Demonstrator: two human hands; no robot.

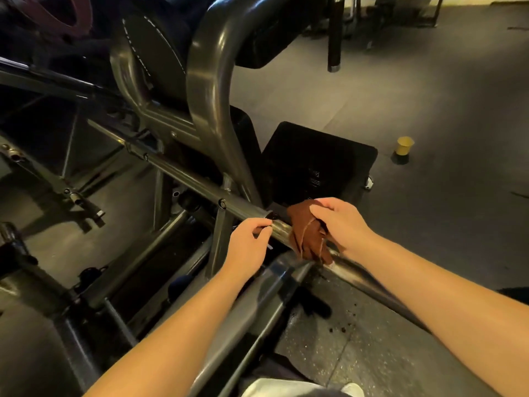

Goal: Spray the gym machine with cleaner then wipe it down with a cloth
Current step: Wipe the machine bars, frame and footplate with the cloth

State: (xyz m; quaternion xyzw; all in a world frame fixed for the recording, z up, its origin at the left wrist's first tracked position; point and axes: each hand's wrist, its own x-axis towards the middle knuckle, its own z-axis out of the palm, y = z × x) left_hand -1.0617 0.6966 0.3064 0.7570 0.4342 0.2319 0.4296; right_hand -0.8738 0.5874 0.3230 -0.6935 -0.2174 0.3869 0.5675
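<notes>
Forearms first, since they're closest: both bare ones come up from 6 o'clock toward the middle of the shot. Right hand (340,224) sits just off centre at 4 o'clock, laid over a frayed brown cloth (307,236) and curling it round a slanted shiny steel tube (194,179) that runs from 10 o'clock down to 4 o'clock. So the cloth is wrapped on the tube and touching it, palm on top. Left hand (249,242) is just beside it on the 9 o'clock side, fingers curled, tips against the same tube near a collar. A tiny pale sliver pokes out below those fingers, and I honestly can't tell if it's pinching something or just steadying. The big grey curved-tube gym machine (211,81) fills everything from 9 to 12 o'clock. A black square seat pad (317,161) sits just behind the hands toward 2 o'clock, and a small yellow cup (404,146) stands alone on the dark rubber floor (429,81) farther out, between 2 and 3 o'clock. No spray bottle anywhere in view. My read: spraying is sorted for this part and we're in the wipe-down step on this tube. Next move, I'd guess, needs a snug grip on the cloth, a slide toward the bolted joint at 10 o'clock with some wrist turn for the underside, and the left hand clearing the path.
</notes>
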